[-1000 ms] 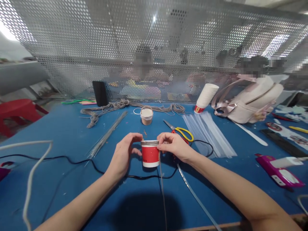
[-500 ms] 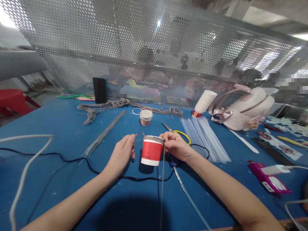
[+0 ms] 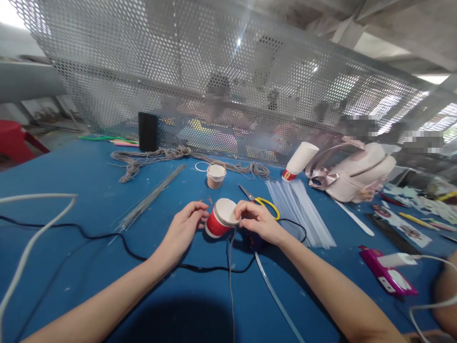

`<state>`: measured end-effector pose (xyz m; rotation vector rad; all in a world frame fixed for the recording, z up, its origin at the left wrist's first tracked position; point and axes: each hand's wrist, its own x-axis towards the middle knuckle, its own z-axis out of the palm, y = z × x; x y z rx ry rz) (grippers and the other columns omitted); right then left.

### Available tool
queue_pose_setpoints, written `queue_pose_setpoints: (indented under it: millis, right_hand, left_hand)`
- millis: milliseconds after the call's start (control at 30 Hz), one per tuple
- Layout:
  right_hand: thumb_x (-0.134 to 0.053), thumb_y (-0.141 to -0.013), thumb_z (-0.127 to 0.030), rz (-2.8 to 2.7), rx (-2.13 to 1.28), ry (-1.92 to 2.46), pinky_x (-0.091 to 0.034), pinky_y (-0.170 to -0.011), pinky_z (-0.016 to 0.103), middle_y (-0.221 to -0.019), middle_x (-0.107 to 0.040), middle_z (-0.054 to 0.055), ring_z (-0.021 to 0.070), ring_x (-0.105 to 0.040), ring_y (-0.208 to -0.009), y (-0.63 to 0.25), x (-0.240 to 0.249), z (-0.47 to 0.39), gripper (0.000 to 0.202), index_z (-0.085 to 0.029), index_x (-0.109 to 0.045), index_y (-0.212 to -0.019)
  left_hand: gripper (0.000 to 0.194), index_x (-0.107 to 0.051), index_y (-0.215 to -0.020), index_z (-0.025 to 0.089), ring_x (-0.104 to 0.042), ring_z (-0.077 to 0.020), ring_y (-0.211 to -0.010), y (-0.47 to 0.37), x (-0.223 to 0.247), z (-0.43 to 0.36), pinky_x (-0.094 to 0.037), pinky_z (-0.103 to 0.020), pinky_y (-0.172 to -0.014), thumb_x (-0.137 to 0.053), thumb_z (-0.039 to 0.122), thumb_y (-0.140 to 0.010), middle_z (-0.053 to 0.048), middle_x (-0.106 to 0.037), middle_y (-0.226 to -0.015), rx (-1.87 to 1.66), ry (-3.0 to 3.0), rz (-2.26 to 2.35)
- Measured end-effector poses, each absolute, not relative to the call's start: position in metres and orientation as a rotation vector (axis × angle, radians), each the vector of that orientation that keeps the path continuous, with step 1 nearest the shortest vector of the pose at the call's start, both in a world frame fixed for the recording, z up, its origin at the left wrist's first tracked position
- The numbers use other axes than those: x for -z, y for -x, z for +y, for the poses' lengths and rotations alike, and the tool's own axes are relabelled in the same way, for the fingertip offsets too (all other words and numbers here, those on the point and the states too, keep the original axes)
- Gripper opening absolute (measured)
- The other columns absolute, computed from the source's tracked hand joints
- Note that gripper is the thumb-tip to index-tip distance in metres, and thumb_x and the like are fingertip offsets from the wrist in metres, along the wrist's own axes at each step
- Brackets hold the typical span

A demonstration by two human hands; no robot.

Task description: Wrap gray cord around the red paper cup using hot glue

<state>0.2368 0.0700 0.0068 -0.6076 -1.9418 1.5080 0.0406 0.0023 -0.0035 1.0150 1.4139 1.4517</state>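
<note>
A red-and-white paper cup (image 3: 217, 225) is tilted, its white inside partly showing. Grey cord is wrapped around its rim, and a loose length of cord (image 3: 231, 276) runs from the right side toward the table's front. My right hand (image 3: 255, 220) pinches the cup at its right rim, where the cord leaves it. On the cup's left side is my left hand (image 3: 189, 220), fingers bent and apart, close to the wall; whether they touch it I cannot tell. Small orange bits show near those fingertips. Yellow-handled scissors (image 3: 264, 204) lie just beyond my right hand.
A covered brown cup (image 3: 216, 178) stands behind. Thin wires (image 3: 153, 197), grey cord bundles (image 3: 157, 155), clear strips (image 3: 300, 212), stacked paper cups (image 3: 302, 159), a pink backpack (image 3: 357, 174) and a purple power strip (image 3: 387, 271) are around. A black cable (image 3: 132, 247) crosses the table.
The cup has been tipped so that its opening shows, and sits slightly lower. My left fingers have loosened from a pinch and come closer to it. My right hand stays at the rim.
</note>
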Motion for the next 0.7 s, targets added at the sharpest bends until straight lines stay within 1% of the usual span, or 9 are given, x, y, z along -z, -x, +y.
queue_pose_setpoints:
  millis: [100,167,200,267,367,433,567,700]
  right_hand:
    - [-0.055,-0.077,-0.024,-2.003,-1.446,0.646,-0.037,-0.064,0.026,-0.078,-0.05,-0.001,0.0125,-0.046,-0.067,-0.236,-0.008,0.069,0.006,-0.019,-0.055,-0.078]
    - [-0.052,-0.082,-0.027,-2.031,-1.42,0.669,-0.037,-0.065,0.026,-0.077,-0.05,-0.001,0.0127,-0.048,-0.067,-0.235,-0.008,0.07,0.009,-0.019,-0.055,-0.078]
    - [-0.05,-0.084,-0.029,-2.037,-1.411,0.678,-0.037,-0.066,0.026,-0.078,-0.05,-0.001,0.0128,-0.048,-0.068,-0.235,-0.008,0.071,0.012,-0.019,-0.055,-0.078]
    - [-0.048,-0.087,-0.031,-2.066,-1.366,0.688,-0.037,-0.068,0.026,-0.079,-0.051,-0.001,0.0128,-0.048,-0.069,-0.234,-0.007,0.072,0.017,-0.019,-0.054,-0.077]
    - [-0.044,-0.091,-0.033,-2.165,-1.228,0.676,-0.037,-0.069,0.026,-0.08,-0.051,0.0,0.0125,-0.048,-0.07,-0.232,-0.009,0.072,0.022,-0.019,-0.053,-0.076]
    - [-0.042,-0.092,-0.034,-2.23,-1.143,0.661,-0.037,-0.07,0.026,-0.08,-0.051,0.0,0.0126,-0.049,-0.071,-0.231,-0.01,0.072,0.025,-0.019,-0.052,-0.075]
    - [-0.041,-0.093,-0.035,-2.26,-1.079,0.616,-0.038,-0.07,0.026,-0.081,-0.053,0.002,0.0135,-0.05,-0.074,-0.228,-0.006,0.075,0.028,-0.018,-0.053,-0.075]
    - [-0.042,-0.093,-0.034,-2.215,-1.08,0.592,-0.038,-0.064,0.025,-0.086,-0.056,0.003,0.0111,-0.049,-0.067,-0.227,-0.005,0.076,0.026,-0.017,-0.057,-0.081]
  left_hand:
    - [0.018,-0.061,-0.074,0.018,-0.05,-0.012,-0.05,-0.037,0.008,0.005,-0.04,-0.023,-0.05,-0.055,0.034,-0.074,0.004,-0.052,-0.054,-1.444,-1.076,1.482]
    - [0.018,-0.059,-0.076,0.02,-0.044,-0.0116,-0.045,-0.034,0.011,0.007,-0.037,-0.022,-0.045,-0.052,0.037,-0.077,0.007,-0.045,-0.048,-1.406,-1.087,1.521]
    - [0.019,-0.059,-0.077,0.02,-0.043,-0.0119,-0.043,-0.033,0.013,0.008,-0.037,-0.023,-0.044,-0.052,0.038,-0.078,0.008,-0.043,-0.047,-1.382,-1.089,1.541]
    - [0.018,-0.059,-0.079,0.021,-0.044,-0.0126,-0.042,-0.03,0.014,0.009,-0.037,-0.023,-0.044,-0.051,0.038,-0.079,0.008,-0.044,-0.047,-1.355,-1.131,1.583]
    - [0.014,-0.059,-0.081,0.021,-0.048,-0.0133,-0.042,-0.027,0.014,0.011,-0.037,-0.024,-0.045,-0.053,0.033,-0.078,0.007,-0.048,-0.048,-1.33,-1.237,1.675]
    - [0.012,-0.058,-0.083,0.021,-0.05,-0.0137,-0.042,-0.026,0.012,0.011,-0.037,-0.025,-0.047,-0.052,0.03,-0.077,0.008,-0.049,-0.048,-1.318,-1.297,1.707]
    - [0.014,-0.055,-0.088,0.021,-0.052,-0.0144,-0.046,-0.025,0.011,0.012,-0.04,-0.025,-0.051,-0.048,0.027,-0.077,0.008,-0.051,-0.052,-1.257,-1.373,1.745]
    - [0.015,-0.056,-0.086,0.021,-0.053,-0.0147,-0.05,-0.024,0.009,0.015,-0.041,-0.026,-0.054,-0.048,0.027,-0.075,0.006,-0.054,-0.056,-1.203,-1.395,1.785]
